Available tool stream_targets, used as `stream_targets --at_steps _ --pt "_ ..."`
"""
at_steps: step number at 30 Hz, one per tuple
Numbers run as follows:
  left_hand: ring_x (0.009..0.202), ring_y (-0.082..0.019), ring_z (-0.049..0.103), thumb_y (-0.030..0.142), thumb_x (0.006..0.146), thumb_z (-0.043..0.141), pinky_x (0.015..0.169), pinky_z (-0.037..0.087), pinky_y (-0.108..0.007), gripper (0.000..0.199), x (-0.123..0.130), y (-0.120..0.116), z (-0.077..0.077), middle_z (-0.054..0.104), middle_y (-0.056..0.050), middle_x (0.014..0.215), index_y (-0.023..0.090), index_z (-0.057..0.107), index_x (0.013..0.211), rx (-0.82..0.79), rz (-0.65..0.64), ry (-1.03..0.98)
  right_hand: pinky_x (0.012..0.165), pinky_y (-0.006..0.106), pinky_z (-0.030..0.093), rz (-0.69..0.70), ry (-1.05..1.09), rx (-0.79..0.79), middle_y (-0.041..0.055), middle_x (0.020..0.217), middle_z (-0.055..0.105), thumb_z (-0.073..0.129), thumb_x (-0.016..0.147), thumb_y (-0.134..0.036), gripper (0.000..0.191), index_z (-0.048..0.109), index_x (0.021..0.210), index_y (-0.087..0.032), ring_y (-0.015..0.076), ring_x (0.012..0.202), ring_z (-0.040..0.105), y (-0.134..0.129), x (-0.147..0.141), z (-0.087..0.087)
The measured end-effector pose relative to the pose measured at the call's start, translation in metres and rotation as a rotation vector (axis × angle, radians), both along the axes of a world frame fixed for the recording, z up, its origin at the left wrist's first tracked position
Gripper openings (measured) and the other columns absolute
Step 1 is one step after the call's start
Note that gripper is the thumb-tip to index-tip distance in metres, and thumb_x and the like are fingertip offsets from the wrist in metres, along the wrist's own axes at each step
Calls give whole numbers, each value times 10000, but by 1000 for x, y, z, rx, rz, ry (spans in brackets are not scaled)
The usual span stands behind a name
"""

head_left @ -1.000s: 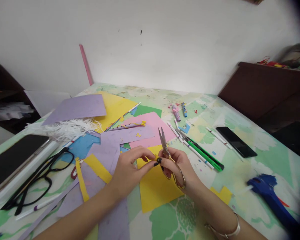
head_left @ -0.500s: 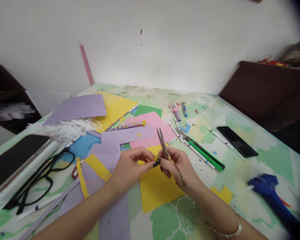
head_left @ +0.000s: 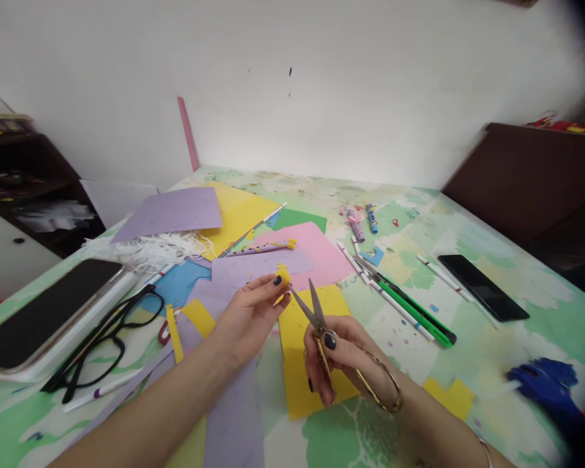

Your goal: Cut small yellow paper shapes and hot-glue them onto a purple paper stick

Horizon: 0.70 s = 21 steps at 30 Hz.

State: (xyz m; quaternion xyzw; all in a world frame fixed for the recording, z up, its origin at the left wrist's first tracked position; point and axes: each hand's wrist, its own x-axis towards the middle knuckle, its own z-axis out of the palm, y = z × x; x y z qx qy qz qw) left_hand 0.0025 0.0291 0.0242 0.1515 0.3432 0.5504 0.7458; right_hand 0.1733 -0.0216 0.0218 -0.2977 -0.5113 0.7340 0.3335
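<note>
Between thumb and fingers, my left hand [head_left: 253,315] pinches a small piece of yellow paper [head_left: 283,273]. My right hand [head_left: 338,357] grips gold-handled scissors [head_left: 316,315], whose blades stand apart and point up towards the left fingertips. Under both hands lies a yellow paper sheet [head_left: 297,380]. Just beyond them a purple paper strip [head_left: 253,265] rests over a pink sheet [head_left: 316,250]. A rolled purple paper tube [head_left: 268,247] with yellow trim lies across these.
Eyeglasses [head_left: 112,338] and a tablet-like dark device [head_left: 53,312] lie left. White string [head_left: 160,252] is heaped behind. To the right are a green box cutter [head_left: 414,312], a phone [head_left: 482,286] and a blue glue gun [head_left: 546,390]. Small decorated rolls [head_left: 355,225] lie farther back.
My hands have moved apart. The left has lifted the yellow piece up and away; the right has lowered, and the scissors now sit with blades spread wider. The view has shifted slightly left.
</note>
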Motion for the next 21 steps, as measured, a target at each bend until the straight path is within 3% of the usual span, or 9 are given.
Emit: stream_targets --at_steps 10,21 --pt "731 -115 645 16 700 682 734 522 -240 102 2 -4 1 696 -38 735 112 696 667 -36 16 -15 412 197 367 -33 -4 -39 2 567 601 504 886 -537 401 551 779 -153 83 394 530 1 0 -8" --pt "743 -133 641 8 707 668 752 525 -269 92 5 -4 -3 693 -61 746 84 694 662 -26 -4 -48 410 203 341 -45 -54 -2 -12 545 581 528 853 -574 437 546 778 -144 66 379 479 -1 0 -3"
